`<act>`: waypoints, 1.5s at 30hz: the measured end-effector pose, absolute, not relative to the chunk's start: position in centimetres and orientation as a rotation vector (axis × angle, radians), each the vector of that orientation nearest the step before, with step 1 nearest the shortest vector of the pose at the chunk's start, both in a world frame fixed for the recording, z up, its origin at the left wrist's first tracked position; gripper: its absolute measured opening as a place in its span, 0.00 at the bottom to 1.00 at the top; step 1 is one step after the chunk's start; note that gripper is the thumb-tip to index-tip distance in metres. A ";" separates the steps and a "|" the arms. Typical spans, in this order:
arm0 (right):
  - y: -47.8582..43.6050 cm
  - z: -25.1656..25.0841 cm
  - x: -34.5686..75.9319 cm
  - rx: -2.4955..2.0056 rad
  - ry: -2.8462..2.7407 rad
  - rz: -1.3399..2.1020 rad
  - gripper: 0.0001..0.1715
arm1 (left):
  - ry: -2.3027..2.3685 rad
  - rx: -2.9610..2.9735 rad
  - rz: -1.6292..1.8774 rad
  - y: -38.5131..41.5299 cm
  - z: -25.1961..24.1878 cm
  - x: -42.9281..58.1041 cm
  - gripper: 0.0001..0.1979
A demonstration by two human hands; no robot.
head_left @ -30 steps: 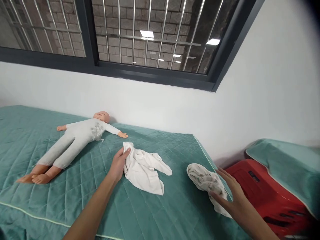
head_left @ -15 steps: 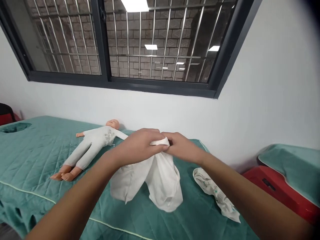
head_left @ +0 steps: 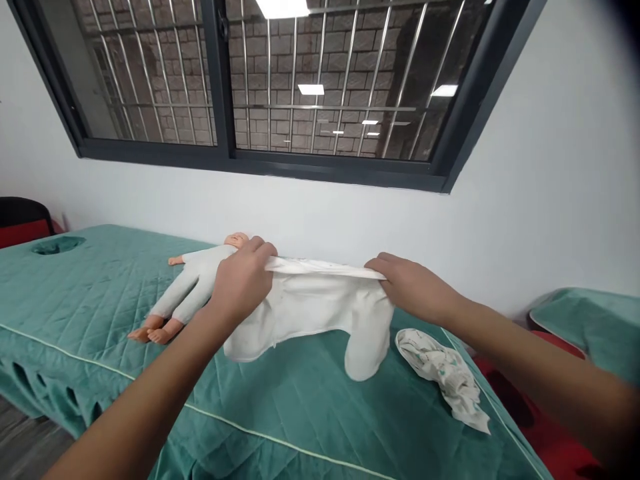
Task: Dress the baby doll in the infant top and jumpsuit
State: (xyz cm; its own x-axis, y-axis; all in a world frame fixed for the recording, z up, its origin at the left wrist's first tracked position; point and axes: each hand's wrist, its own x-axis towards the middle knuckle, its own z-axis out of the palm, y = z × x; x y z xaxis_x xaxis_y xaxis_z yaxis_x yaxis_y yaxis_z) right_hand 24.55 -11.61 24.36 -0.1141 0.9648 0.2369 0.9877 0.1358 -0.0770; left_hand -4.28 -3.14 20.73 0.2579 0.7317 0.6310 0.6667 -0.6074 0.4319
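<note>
Stretched between my hands is a pair of small white baby pants (head_left: pixel 320 303), its two short legs hanging down over the bed. My left hand (head_left: pixel 245 277) grips one end of the waistband, fingers closed. At the other end, my right hand (head_left: pixel 413 287) pinches the band with its fingers wrapped round it. Behind my left hand a baby doll (head_left: pixel 200 277) in a pale suit lies on its back, its head partly covered by that hand. Below my right forearm lies a crumpled white printed cloth (head_left: pixel 445 377).
A green quilted bed cover (head_left: pixel 280 413) with a hole near its far left end spreads under everything. Beyond it stands a white wall with a barred window (head_left: pixel 325 87). Red chairs (head_left: pixel 545 400) are at the right, one with a green cushion (head_left: pixel 590 327); another red-and-black seat (head_left: pixel 23 223) is far left.
My hands, close together before, have moved apart and pulled the bunched waistband out straight. The pants now hang spread wide. The view has shifted slightly left.
</note>
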 end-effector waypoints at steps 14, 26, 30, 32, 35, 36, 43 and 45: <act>-14.3 18.0 28.9 -2.052 -1.739 0.197 0.22 | 1.573 2.172 0.961 0.1 14.5 -5.5 0.06; -9.3 3.1 17.7 -2.201 -2.018 -0.014 0.27 | 1.367 2.549 0.646 -3.1 0.3 4.5 0.16; -6.5 2.8 18.1 -2.438 -1.780 0.060 0.26 | 1.529 2.431 0.632 0.1 0.5 4.9 0.17; -5.2 2.6 18.4 -2.502 -1.641 0.061 0.27 | 1.583 2.375 0.645 1.5 0.9 5.1 0.18; -3.7 1.9 18.4 -2.492 -1.480 -0.011 0.32 | 1.640 2.263 0.758 2.7 0.7 5.9 0.23; -3.4 1.7 18.4 -2.465 -1.454 -0.046 0.34 | 1.638 2.221 0.814 2.9 0.5 6.3 0.26; -0.8 0.6 20.8 -2.237 -1.502 -0.051 0.41 | 1.548 2.226 0.885 5.4 -0.5 8.4 0.34; 0.4 0.4 22.0 -2.209 -1.530 -0.042 0.40 | 1.539 2.299 0.827 6.5 -0.4 8.5 0.33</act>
